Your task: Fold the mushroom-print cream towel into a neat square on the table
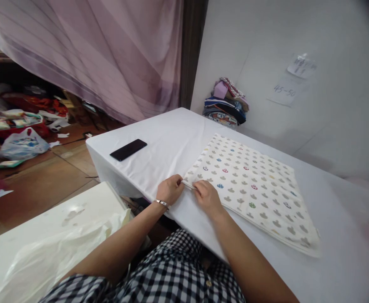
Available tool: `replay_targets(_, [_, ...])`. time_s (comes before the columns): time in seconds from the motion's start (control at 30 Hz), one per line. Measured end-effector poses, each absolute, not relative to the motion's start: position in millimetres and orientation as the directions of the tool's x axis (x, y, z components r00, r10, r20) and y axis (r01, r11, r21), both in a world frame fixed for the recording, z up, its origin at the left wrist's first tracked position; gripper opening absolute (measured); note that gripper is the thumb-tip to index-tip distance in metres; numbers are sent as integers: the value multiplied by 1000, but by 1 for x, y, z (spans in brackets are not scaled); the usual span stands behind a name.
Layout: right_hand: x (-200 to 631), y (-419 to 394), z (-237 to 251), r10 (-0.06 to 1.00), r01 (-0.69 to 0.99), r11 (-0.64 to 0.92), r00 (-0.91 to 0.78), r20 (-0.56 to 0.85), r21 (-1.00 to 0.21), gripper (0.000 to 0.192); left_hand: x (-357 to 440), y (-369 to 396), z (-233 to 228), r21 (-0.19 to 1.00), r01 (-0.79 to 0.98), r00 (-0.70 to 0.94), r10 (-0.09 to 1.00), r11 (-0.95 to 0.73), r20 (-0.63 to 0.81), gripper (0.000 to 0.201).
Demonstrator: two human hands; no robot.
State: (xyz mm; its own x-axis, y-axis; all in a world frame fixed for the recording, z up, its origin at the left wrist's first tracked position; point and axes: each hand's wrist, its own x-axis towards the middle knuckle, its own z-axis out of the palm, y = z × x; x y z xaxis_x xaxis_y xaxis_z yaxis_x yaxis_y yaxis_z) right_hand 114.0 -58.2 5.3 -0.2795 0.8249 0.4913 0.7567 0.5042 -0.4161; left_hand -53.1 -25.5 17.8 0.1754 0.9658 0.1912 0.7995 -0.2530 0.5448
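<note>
Cream folded cloth printed with small grey and coloured shapes (250, 185) is laid flat on the white-covered table (172, 143), its long edge running from near the person toward the far right. Its near left corner is gripped by both hands. The left hand (170, 189), with a metal bracelet (161, 203) at the wrist, is closed, its fingers (177, 182) pinched on the corner edge. The right hand (207, 197) is placed just beside it, palm down on the cloth, its fingers (199, 185) pressed shut on the same corner. The 2 hands are almost touching.

A black flat phone (128, 149) is seen on the table, well apart from the cloth, toward the left edge. A stack of folded multicoloured fabrics (226, 103) is set at the far corner against the white wall (266, 50). A mauve sheer curtain (93, 54) is hung behind. A crumpled white plastic sheet (61, 248) is spread over a lower surface at the left. A black-and-white checked garment (172, 273) is worn by the person.
</note>
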Motion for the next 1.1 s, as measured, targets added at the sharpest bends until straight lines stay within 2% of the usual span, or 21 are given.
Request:
replay_targets(0.13, [121,-62,2,846,812,466,-293,446,-351,14,-53,-25,15,412,855,246,945,-315,214,10])
replay_targets(0.3, [118,-60,-1,849,821,453,-280,447,-348,13,-53,-23,13,332,819,397,880,-468,260,23])
replay_targets(0.6, [151,-82,1,841,843,463,-320,437,-273,17,-55,-14,16,304,819,444,873,-486,199,18])
replay_targets(0.67, [163,-88,0,841,853,446,-296,453,-271,17,-55,-14,16,259,781,514,820,-568,250,24])
replay_targets(0.77, [171,-93,-2,840,859,433,-276,466,-272,17,-53,-13,18,156,666,662,675,-729,327,32])
replay_targets(0.9, [168,-92,-3,849,867,416,-263,458,-274,17,-50,-9,21,63,503,813,497,-862,302,28])
replay_targets(0.97, [165,-91,-3,850,867,410,-250,464,-284,18,-49,-4,21,47,474,839,467,-879,278,24])
replay_targets(1.1, [163,-93,-6,837,855,428,-253,485,-292,18,-48,4,19,29,526,807,510,-850,296,21])
